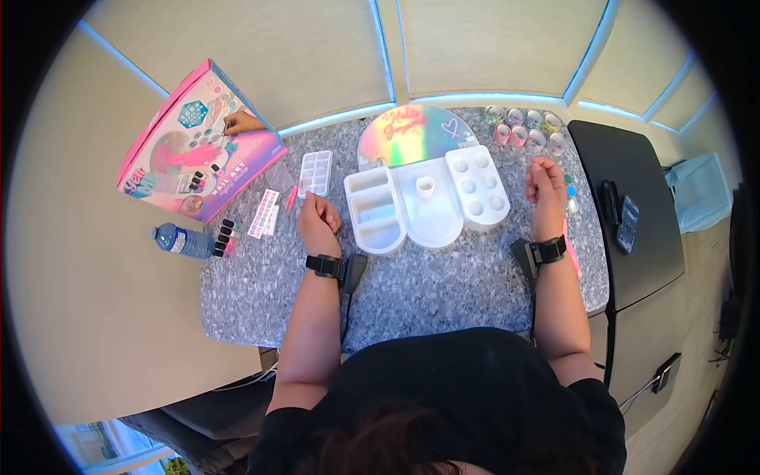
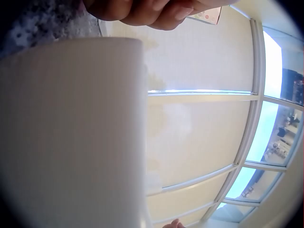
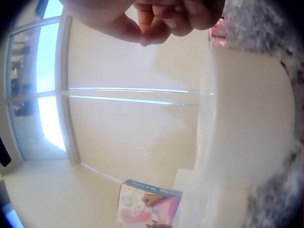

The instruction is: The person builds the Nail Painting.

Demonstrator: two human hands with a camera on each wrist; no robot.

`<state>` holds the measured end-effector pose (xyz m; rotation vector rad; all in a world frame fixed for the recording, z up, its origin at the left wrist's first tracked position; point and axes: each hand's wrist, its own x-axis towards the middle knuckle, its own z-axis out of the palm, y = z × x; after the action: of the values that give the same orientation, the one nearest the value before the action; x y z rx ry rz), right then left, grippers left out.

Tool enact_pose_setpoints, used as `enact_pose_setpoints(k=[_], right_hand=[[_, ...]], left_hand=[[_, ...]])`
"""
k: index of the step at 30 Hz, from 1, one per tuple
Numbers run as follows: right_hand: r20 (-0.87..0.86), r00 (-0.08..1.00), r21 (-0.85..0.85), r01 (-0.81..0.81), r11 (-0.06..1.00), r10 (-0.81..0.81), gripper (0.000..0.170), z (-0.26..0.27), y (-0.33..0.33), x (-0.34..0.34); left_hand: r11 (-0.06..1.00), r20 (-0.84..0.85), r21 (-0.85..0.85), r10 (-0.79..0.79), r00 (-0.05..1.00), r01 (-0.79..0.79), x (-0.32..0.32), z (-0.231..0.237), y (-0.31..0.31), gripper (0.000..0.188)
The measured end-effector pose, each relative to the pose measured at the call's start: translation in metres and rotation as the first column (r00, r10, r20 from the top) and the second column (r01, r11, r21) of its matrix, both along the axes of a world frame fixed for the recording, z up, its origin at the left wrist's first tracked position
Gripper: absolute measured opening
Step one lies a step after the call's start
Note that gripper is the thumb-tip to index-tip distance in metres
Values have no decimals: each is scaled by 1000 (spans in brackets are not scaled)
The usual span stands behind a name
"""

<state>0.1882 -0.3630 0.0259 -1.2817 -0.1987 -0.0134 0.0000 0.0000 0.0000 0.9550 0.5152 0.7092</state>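
My left hand (image 1: pixel 318 224) rests on the table left of a white three-compartment tray (image 1: pixel 375 209), its fingers loosely curled and holding nothing. On the other side, my right hand (image 1: pixel 545 192) is raised beside a white six-well tray (image 1: pixel 477 187), fingers loosely bent around nothing. Between the two trays sits a white rounded base (image 1: pixel 432 222) with a small cup-like post. A shiny rainbow panel (image 1: pixel 416 134) with pink lettering stands behind it. In the left wrist view, a white tray wall (image 2: pixel 71 133) fills much of the picture below the curled fingers (image 2: pixel 142 12).
A nail art box (image 1: pixel 202 146) stands at the left, near a water bottle (image 1: pixel 184 241) and small polish bottles (image 1: pixel 226 237). Sticker sheets (image 1: pixel 264 214), a pink stick (image 1: pixel 291 198) and a divided case (image 1: pixel 315 173) lie nearby. Several small jars (image 1: pixel 518 134) stand back right.
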Motion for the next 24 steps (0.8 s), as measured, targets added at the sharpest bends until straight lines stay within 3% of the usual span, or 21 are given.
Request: enact_pose_setpoints(k=[2,6,8,9,11,12,14,16,18,24], right_hand=[[31,999,36,-19,999,18,14,10,-11,3],[160,986,-79,52,996,-39,14,17,-32,15],[378,920,-468,286,836,-104,16,16,-44,26],[378,920,-469,288,835,-105,16,16,-51,32],[660,750,-697,585,415,50,18,17,-63,41],[660,750,-697,585,414,50,18,16,-67,41],[462,882,-874,436,213,92,23,18,-72,40],[471,876,-874,447,193,104,23,8,-78,49],[478,871,-873,457,172,114,23,-4,-84,57],[495,865,-866,482,131,85,27,-5,-77,52]], left_hand=[[1000,-1,10,4,1000,-4,1,0,0,48],[998,-10,64,-29,1000,30,-2,-6,5,41],[988,-32,152,27,999,-22,3,-13,3,33],[967,-48,243,85,995,-71,6,-17,2,27],[946,-109,325,61,992,-23,6,-8,-3,19],[915,-173,401,44,984,30,5,-5,-5,21],[916,-176,393,-9,984,78,9,-12,-2,28],[914,-178,385,-61,982,127,10,-17,0,38],[850,-253,491,-70,965,190,10,-18,0,47],[841,-247,501,-89,965,206,11,-27,6,50]])
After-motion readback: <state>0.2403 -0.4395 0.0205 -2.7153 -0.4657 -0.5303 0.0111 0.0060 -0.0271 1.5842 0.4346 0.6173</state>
